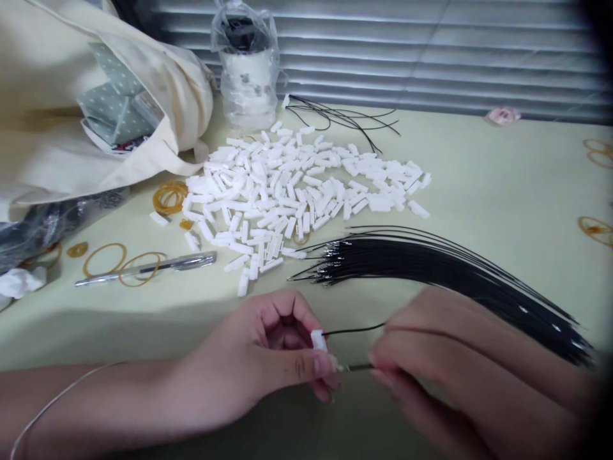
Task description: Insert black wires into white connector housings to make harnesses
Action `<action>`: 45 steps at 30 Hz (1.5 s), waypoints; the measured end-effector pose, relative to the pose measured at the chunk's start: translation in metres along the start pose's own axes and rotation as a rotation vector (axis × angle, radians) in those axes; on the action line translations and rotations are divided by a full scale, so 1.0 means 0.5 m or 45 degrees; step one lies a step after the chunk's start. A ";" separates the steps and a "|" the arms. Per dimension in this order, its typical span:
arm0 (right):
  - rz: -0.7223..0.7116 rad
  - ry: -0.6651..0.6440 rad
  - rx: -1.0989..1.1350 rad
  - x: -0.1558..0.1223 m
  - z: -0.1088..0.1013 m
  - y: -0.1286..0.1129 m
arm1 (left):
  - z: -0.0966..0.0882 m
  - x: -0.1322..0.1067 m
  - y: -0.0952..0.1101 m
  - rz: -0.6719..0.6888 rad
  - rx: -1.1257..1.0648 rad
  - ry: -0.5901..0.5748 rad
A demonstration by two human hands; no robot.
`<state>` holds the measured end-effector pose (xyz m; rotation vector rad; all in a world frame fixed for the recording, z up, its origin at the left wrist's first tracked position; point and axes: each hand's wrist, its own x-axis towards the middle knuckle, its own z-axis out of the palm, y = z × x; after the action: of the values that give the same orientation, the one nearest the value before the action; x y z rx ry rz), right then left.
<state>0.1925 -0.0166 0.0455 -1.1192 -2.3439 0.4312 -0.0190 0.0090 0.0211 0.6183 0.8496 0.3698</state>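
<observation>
My left hand (287, 351) pinches a small white connector housing (318, 340) between thumb and fingers. One black wire (352, 330) runs out of the housing's upper end towards my right hand (431, 358). Slightly blurred, that hand grips a second black wire (359, 367) whose metal-tipped end is at my left thumb; whether the tip sits inside the housing I cannot tell. Beyond both hands lies a thick bundle of black wires (431, 262), bare terminals pointing left. A loose pile of white connector housings (287, 185) spreads behind my left hand.
A cream cloth bag (186, 102) stands at the far left, near a plastic-wrapped container (249, 89). Rubber bands (170, 197) and a pen (182, 263) lie on the left. A wired connector (335, 112) rests by the blinds (431, 51). More rubber bands (596, 229) are at the right edge.
</observation>
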 end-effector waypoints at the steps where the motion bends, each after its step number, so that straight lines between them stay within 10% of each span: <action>1: -0.012 0.001 -0.038 0.004 0.007 0.001 | 0.000 0.000 0.001 -0.003 0.018 -0.003; 25: 0.000 -0.163 -0.018 0.071 0.022 0.040 | 0.008 -0.002 -0.005 -0.090 0.128 0.015; 34: -0.072 -0.227 -0.158 0.114 0.102 0.059 | 0.009 -0.003 -0.011 -0.090 0.152 0.003; 41: -0.036 -0.034 0.140 0.097 0.031 0.040 | -0.001 -0.001 -0.003 0.012 0.051 -0.045; 45: 0.120 -0.250 0.106 0.065 -0.012 0.026 | -0.005 0.002 -0.001 0.076 -0.094 -0.032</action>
<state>0.1867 0.0175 0.0542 -1.1988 -2.4210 0.6953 -0.0203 0.0104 0.0189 0.5791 0.7913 0.4448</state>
